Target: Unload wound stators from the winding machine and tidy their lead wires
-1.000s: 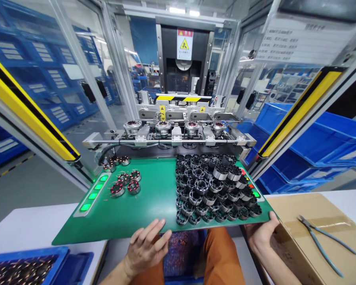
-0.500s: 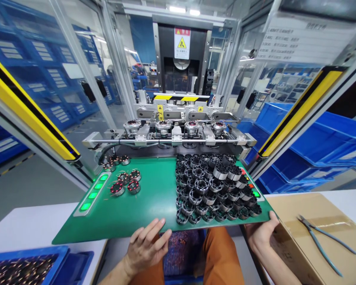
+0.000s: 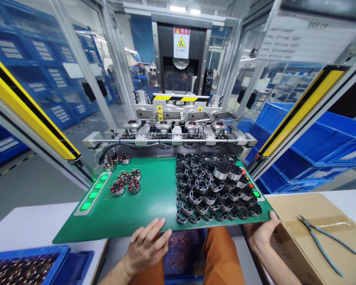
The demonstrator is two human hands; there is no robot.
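My left hand (image 3: pixel 148 245) rests at the front edge of a green worktop (image 3: pixel 154 202), fingers stretched out and partly spread on the rim, holding nothing. At the right front corner, my right hand (image 3: pixel 259 235) grips the worktop's edge, thumb on top and the other fingers hidden below. Several bare black-and-metal stator cores (image 3: pixel 221 174) are packed and partly stacked on the worktop's right half. Several copper-wound stators (image 3: pixel 118 190) lie at its left. Behind, winding-machine fixtures (image 3: pixel 163 128) carry a row of stators.
Yellow safety light bars (image 3: pixel 32 107) flank the machine. Green lit buttons (image 3: pixel 92 195) line the worktop's left side. Pliers (image 3: pixel 317 233) lie on a cardboard box (image 3: pixel 287 209) at right. Blue bins (image 3: pixel 323 134) are stacked beyond. A blue tray (image 3: pixel 61 255) of wound parts is at lower left.
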